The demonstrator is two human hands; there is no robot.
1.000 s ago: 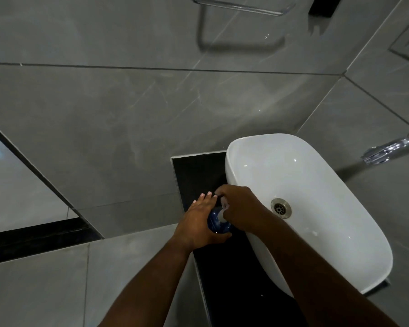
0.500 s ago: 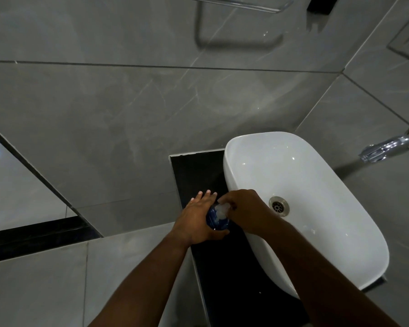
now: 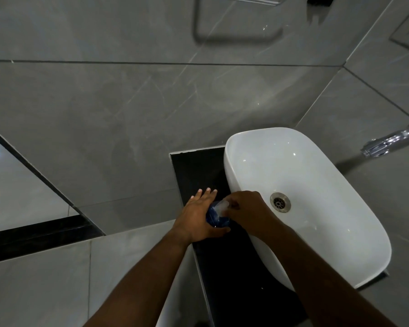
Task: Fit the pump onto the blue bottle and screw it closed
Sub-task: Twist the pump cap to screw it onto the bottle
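Two bare forearms reach in from the bottom edge toward the blue bottle [image 3: 215,218], which stands on the black worktop [image 3: 222,267] just left of the white basin [image 3: 316,267]. The left hand [image 3: 200,217] is against the bottle's left side, its thumb wrapped round the near side and its fingers [image 3: 207,193] stretched out flat past it, so it steadies the bottle in a loose, wide hold. The right hand [image 3: 248,212] comes over the basin's near left rim and its curled fingers pinch the translucent white pump [image 3: 222,206] sitting on top of the bottle; how far the pump is screwed down cannot be told. Inside the basin, right of the bottle, lies a round metal drain [image 3: 280,202]. Beyond the basin, far right of the bottle, a chrome tap [image 3: 387,140] juts from the grey tiled wall [image 3: 128,114]. Farthest, above the bottle, a metal towel rail [image 3: 246,0] crosses the top edge.
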